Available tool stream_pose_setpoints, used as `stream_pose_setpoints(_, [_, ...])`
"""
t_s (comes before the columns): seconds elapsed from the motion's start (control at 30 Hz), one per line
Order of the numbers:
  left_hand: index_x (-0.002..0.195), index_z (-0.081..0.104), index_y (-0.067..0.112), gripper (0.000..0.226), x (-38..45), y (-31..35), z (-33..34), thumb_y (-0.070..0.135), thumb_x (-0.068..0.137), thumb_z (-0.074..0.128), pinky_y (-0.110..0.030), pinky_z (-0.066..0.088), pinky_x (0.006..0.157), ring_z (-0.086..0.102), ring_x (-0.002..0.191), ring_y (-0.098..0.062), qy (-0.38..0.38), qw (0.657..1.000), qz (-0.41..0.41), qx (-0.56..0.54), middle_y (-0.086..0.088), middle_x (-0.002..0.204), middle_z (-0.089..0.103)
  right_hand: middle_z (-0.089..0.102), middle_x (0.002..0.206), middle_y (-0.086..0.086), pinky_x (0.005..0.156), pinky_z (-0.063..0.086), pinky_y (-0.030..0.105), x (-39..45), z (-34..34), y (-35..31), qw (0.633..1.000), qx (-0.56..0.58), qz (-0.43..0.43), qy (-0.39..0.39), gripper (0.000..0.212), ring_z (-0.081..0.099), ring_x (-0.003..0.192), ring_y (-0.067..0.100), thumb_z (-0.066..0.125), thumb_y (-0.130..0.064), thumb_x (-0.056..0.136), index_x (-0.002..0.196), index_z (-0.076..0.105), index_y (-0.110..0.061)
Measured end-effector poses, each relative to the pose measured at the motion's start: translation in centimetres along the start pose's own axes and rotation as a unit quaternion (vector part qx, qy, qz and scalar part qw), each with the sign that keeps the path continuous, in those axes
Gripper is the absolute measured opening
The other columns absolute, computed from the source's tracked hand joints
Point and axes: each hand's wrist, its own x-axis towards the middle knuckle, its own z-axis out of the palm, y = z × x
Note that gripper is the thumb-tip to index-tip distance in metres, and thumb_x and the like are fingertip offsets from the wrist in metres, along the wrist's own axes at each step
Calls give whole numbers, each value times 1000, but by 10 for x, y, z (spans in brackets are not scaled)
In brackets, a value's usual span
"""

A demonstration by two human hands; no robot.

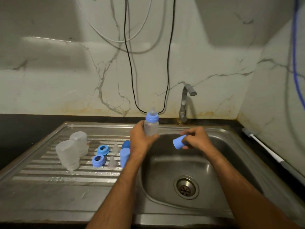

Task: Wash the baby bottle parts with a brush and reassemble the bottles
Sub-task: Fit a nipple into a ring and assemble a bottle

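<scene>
My left hand (142, 137) grips an upright clear baby bottle (151, 128) fitted with a blue collar and teat, at the sink's back left edge. My right hand (196, 139) holds a blue cap (178, 142) over the basin, its open end facing left. On the ribbed drainboard (69, 172) lie two clear bottle bodies (68, 155), upside down, two blue collar rings (99, 160), two clear teats (112, 162) and two more blue caps (125, 156). A white-handled bottle brush (262, 146) rests on the dark counter at right.
The steel sink basin (214, 176) has a drain (186, 187) at its middle. A tap (184, 103) stands behind it, off. Black and white cables hang down the marble wall, the black loop reaching just behind the bottle. A blue hose runs down the right wall.
</scene>
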Motion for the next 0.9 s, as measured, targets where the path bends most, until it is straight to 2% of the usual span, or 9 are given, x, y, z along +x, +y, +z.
stream_pose_setpoints(0.1, [107, 63, 19, 46, -13, 4, 31, 21, 69, 90, -31, 52, 80, 66, 93, -21, -36, 999, -21, 30, -1, 101, 69, 72, 98, 22, 66, 64, 41, -8, -26, 1, 1000, 4, -12, -4, 31, 72, 78, 28, 81, 11, 73, 101, 75, -2])
stream_pose_setpoints(0.23, [115, 66, 13, 47, -25, 0, 51, 23, 74, 88, -19, 41, 76, 58, 89, -10, -61, 996, -22, 59, 5, 99, 63, 73, 97, 19, 58, 63, 33, -14, -67, -19, 991, 129, -26, 1, 22, 72, 78, 28, 79, -2, 83, 105, 73, 1])
stream_pose_setpoints(0.37, [111, 68, 12, 48, -32, -15, 60, 21, 69, 91, -23, 46, 78, 66, 93, -16, -55, 997, -24, 53, -3, 103, 71, 70, 102, 19, 69, 61, 31, -11, -84, -18, 900, 431, 36, -50, 32, 70, 84, 27, 68, -19, 92, 119, 66, -2])
stream_pose_setpoints(0.43, [112, 68, 9, 52, -31, -19, 62, 19, 67, 92, -28, 50, 82, 67, 96, -20, -58, 996, -30, 58, -6, 106, 72, 68, 105, 12, 80, 56, 29, -12, -64, 9, 984, 139, 105, -49, 30, 65, 93, 23, 66, -27, 96, 119, 67, -7])
stream_pose_setpoints(0.47, [113, 68, 9, 53, -30, -21, 63, 20, 67, 93, -28, 50, 83, 67, 96, -20, -59, 996, -27, 61, -6, 106, 72, 68, 107, 11, 81, 55, 29, -12, -51, 24, 990, -68, 125, -21, 27, 65, 96, 23, 68, -29, 95, 113, 68, -9])
stream_pose_setpoints(0.53, [113, 67, 11, 53, -27, -23, 64, 20, 67, 92, -25, 48, 82, 65, 93, -17, -67, 996, -22, 58, -3, 105, 71, 68, 102, 12, 67, 56, 27, -11, -38, 49, 958, -238, 155, 37, 23, 68, 88, 25, 77, -24, 85, 96, 65, -8])
stream_pose_setpoints(0.63, [115, 65, 15, 54, -25, -27, 67, 22, 69, 91, -31, 54, 87, 66, 97, -16, -76, 995, -26, 56, -1, 108, 70, 63, 83, 10, 52, 60, 28, -6, -35, 49, 963, -211, 163, 29, 29, 68, 68, 22, 85, -24, 78, 84, 60, -10])
stream_pose_setpoints(0.83, [113, 66, 15, 54, -23, -28, 71, 21, 67, 92, -32, 55, 87, 66, 95, -17, -76, 995, -27, 65, -2, 105, 69, 71, 90, 14, 78, 63, 46, 12, -34, 39, 993, -80, 77, 47, 19, 72, 84, 31, 84, -12, 79, 83, 65, -15])
stream_pose_setpoints(0.9, [111, 67, 16, 51, -24, -28, 73, 20, 66, 92, -32, 55, 86, 66, 94, -16, -81, 994, -25, 71, -1, 104, 70, 70, 100, 15, 78, 62, 41, 13, -31, 40, 996, 17, 76, 54, 24, 68, 91, 28, 83, -2, 77, 90, 68, -14])
